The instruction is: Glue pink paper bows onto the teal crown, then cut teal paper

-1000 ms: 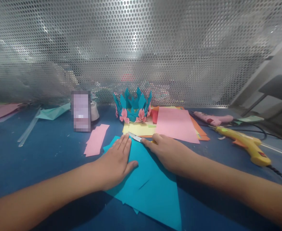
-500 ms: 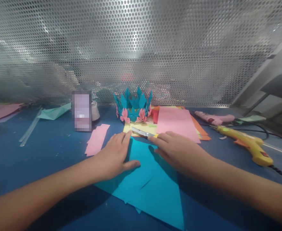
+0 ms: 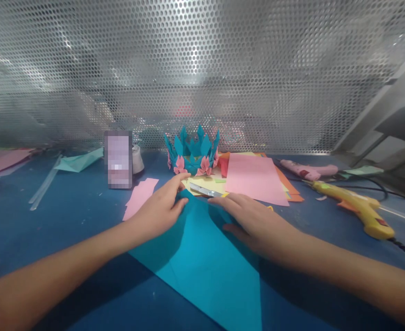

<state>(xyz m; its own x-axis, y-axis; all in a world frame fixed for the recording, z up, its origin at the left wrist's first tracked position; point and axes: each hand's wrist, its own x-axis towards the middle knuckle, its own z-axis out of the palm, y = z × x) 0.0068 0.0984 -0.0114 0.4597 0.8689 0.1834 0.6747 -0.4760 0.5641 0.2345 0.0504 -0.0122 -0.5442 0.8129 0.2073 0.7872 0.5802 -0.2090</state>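
Note:
A large sheet of blue paper [image 3: 205,257] lies on the table in front of me, one corner pointing away. My left hand [image 3: 164,200] has that far corner between thumb and fingers, lifting it slightly. On the sheet's upper right edge rests my right hand [image 3: 247,216], fingers stretched out. Just beyond those fingers lie scissors [image 3: 204,189], blades pointing left; the hand hides most of their yellow handles. Behind them stands a blue paper crown [image 3: 192,149] with pink paper flowers.
Pink paper [image 3: 256,179] tops a stack of coloured sheets. A yellow glue gun [image 3: 354,202] and a pink glue gun [image 3: 309,170] lie right with cables. Pink strips [image 3: 142,195], a blurred upright phone-like object [image 3: 118,158] and a thread spool [image 3: 137,161] are left. Perforated metal [image 3: 202,69] closes the back.
My left hand has moved up to the far corner and closed on it. A dark slit and small scraps no longer show on the blue paper. The right hand has barely shifted.

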